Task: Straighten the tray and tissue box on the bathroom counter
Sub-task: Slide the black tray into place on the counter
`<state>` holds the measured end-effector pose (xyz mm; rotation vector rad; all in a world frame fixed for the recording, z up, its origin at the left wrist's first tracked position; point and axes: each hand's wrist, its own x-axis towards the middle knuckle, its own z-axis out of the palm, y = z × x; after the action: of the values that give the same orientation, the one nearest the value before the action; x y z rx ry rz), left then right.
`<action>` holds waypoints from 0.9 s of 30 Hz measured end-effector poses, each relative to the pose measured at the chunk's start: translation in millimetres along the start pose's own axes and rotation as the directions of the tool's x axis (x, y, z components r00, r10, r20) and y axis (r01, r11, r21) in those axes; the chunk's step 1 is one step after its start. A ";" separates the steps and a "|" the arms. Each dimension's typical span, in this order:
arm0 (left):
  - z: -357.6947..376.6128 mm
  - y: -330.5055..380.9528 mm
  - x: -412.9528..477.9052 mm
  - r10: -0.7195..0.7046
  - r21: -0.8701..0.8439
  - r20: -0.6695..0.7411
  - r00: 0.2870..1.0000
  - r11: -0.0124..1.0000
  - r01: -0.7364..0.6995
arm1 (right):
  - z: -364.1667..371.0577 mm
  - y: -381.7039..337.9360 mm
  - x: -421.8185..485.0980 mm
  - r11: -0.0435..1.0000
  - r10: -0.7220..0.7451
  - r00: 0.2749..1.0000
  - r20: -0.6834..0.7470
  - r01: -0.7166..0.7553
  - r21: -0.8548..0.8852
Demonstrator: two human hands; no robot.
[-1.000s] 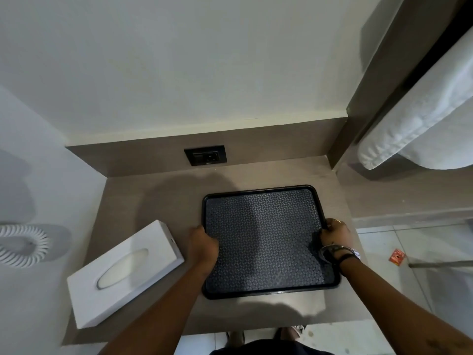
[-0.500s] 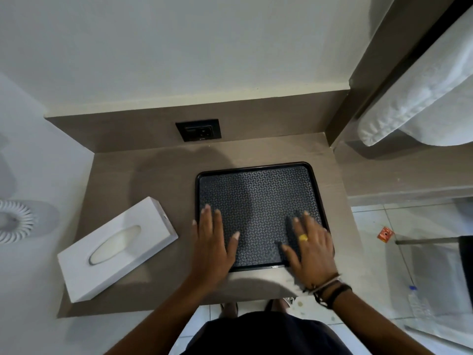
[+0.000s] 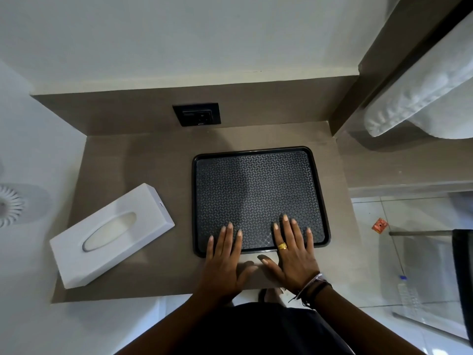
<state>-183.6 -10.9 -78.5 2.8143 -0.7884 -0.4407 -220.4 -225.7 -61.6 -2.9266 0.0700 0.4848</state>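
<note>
Inspector: Both hands flat, fingers spread, holding nothing; left hand and right hand rest across the near rim of the tray.
Clerk: The tissue box?
Inspector: Left of the tray on the counter, long axis skewed diagonally; left hand nearer

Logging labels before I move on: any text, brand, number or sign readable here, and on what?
No text is readable in this view.
Tissue box: plain white, no print visible.
Tray: pattern only, no words.
Wall socket: any marks too small to read.
Orange packet on the floor: print too small and blurred.
Bottle: label unreadable.
</note>
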 end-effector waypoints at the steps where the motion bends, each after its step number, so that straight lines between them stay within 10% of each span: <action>1: -2.6 -1.6 4.4 0.000 -0.004 -0.008 1.000 1.000 0.000 | -1.1 -0.3 3.8 1.000 0.003 1.000 0.003 -0.003 0.004; 27: -29.6 -26.2 89.1 -0.069 -0.021 0.010 0.998 0.997 0.069 | -22.1 9.9 92.6 1.000 -0.016 0.997 -0.080 0.015 -0.007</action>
<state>-88.7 -33.3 -78.1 2.8288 -0.6864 -0.4698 -126.6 -241.1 -72.6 -2.9498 0.0563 0.3658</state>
